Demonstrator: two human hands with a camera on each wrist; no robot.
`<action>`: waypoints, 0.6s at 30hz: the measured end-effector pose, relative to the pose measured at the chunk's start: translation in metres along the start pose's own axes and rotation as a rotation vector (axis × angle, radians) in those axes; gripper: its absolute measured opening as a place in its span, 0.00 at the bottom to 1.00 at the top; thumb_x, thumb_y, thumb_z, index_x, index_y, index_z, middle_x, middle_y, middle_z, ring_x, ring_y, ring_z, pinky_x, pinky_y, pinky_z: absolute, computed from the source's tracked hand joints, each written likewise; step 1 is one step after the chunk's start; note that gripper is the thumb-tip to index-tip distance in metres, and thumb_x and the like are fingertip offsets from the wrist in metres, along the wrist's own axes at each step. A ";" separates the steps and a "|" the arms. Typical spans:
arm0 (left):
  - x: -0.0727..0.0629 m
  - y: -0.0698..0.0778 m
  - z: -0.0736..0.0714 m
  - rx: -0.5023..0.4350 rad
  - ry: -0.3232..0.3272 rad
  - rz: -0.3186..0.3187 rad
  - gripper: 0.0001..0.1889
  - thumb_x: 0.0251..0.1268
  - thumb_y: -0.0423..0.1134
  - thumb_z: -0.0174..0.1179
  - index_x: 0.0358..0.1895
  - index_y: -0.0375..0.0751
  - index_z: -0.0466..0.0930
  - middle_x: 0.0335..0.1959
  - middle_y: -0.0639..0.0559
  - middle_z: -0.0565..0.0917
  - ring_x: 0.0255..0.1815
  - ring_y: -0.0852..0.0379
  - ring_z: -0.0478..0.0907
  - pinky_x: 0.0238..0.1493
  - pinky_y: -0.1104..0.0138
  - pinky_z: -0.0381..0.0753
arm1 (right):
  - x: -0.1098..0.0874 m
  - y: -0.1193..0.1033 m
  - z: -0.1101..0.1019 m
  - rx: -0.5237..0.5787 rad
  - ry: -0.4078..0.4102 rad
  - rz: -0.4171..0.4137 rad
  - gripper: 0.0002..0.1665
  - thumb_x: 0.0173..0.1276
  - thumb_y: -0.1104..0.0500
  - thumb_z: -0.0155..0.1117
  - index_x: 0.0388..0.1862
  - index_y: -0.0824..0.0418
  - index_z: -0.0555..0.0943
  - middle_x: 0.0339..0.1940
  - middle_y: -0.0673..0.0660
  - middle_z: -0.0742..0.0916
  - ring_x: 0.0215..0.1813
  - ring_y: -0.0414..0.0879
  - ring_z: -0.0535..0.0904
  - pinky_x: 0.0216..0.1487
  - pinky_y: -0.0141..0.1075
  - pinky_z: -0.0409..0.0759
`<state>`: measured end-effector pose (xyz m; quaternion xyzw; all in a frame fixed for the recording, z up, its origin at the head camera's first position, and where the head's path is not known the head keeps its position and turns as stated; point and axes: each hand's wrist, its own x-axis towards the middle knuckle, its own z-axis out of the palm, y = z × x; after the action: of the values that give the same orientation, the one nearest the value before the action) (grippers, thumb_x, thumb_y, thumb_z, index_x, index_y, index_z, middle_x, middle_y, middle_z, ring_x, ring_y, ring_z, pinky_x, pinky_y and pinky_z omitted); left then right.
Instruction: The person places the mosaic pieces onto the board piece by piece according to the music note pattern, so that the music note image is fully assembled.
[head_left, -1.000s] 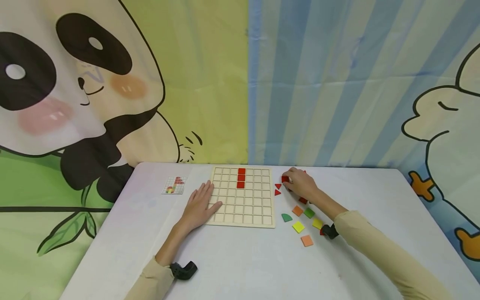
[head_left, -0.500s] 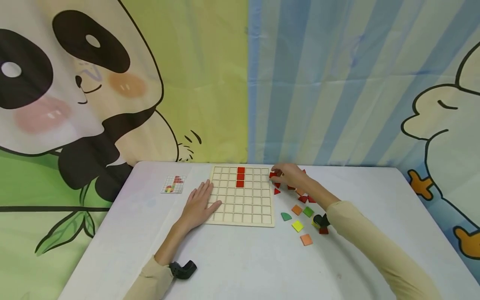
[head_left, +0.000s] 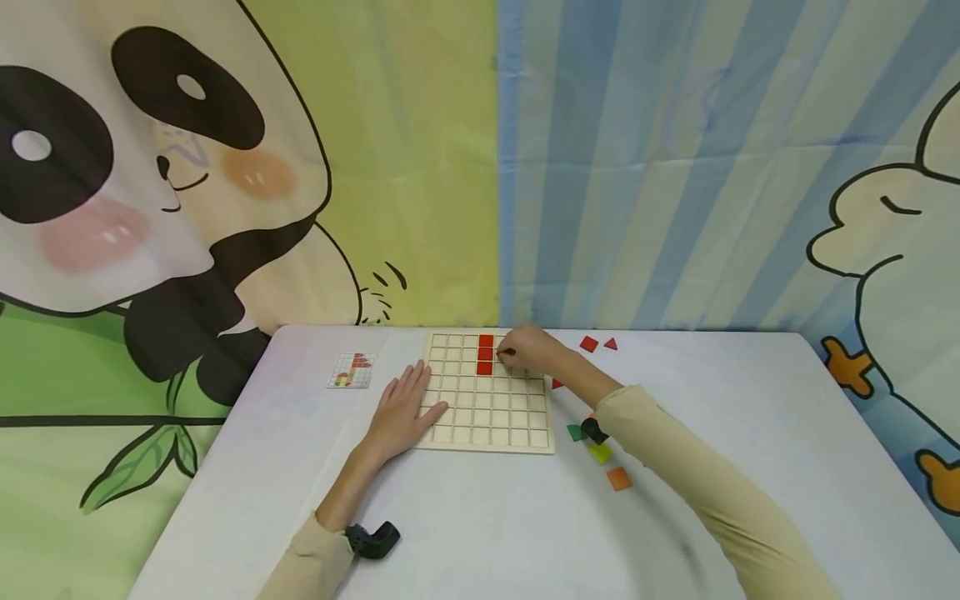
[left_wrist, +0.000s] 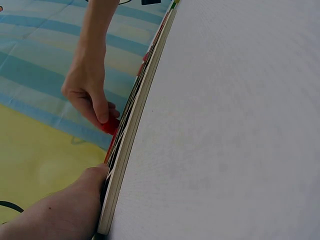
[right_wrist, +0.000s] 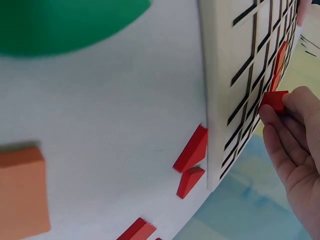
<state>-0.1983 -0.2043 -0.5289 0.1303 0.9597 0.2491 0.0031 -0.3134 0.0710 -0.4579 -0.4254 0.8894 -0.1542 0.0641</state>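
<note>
A pale wooden grid board (head_left: 487, 421) lies on the table, with three red square tiles (head_left: 486, 354) in a column at its upper middle. My left hand (head_left: 401, 412) rests flat over the board's left edge, fingers straight. Above the upper part of the board, just right of that column, my right hand (head_left: 528, 348) pinches a red tile (right_wrist: 274, 101) between thumb and fingers. In the right wrist view the tile is tilted close over the grid. The left wrist view also shows the red tile (left_wrist: 109, 126) near the board's surface.
Left of the board lies a small pattern card (head_left: 350, 371). To the right are a red square (head_left: 588, 343), a red triangle (head_left: 611, 343), a green piece (head_left: 576, 432), a yellow tile (head_left: 601, 452) and an orange tile (head_left: 619, 478). My right forearm hides other pieces.
My right hand has carried the red tile leftward from the loose pieces to above the board. The left hand has stayed at the board's left edge.
</note>
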 end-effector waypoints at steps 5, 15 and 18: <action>0.000 0.000 -0.001 0.001 -0.001 -0.004 0.44 0.77 0.58 0.54 0.83 0.32 0.50 0.85 0.37 0.50 0.87 0.38 0.44 0.83 0.41 0.42 | 0.002 -0.004 0.001 0.012 0.004 0.002 0.12 0.74 0.66 0.62 0.33 0.62 0.90 0.29 0.55 0.89 0.26 0.39 0.69 0.35 0.28 0.69; 0.000 -0.001 -0.002 -0.002 -0.009 -0.007 0.44 0.77 0.59 0.54 0.83 0.32 0.50 0.85 0.38 0.50 0.87 0.38 0.44 0.83 0.41 0.42 | 0.005 -0.003 0.006 0.037 -0.017 0.057 0.08 0.74 0.64 0.67 0.42 0.63 0.92 0.39 0.58 0.91 0.38 0.46 0.83 0.41 0.33 0.83; 0.000 0.000 -0.003 -0.004 -0.010 -0.009 0.44 0.77 0.58 0.54 0.83 0.32 0.50 0.85 0.38 0.50 0.87 0.38 0.44 0.83 0.41 0.42 | 0.007 -0.006 0.004 -0.002 -0.005 0.072 0.07 0.73 0.65 0.67 0.39 0.64 0.91 0.39 0.59 0.90 0.42 0.49 0.83 0.44 0.35 0.83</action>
<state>-0.1987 -0.2055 -0.5256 0.1272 0.9597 0.2504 0.0092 -0.3122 0.0612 -0.4594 -0.3937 0.9041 -0.1500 0.0712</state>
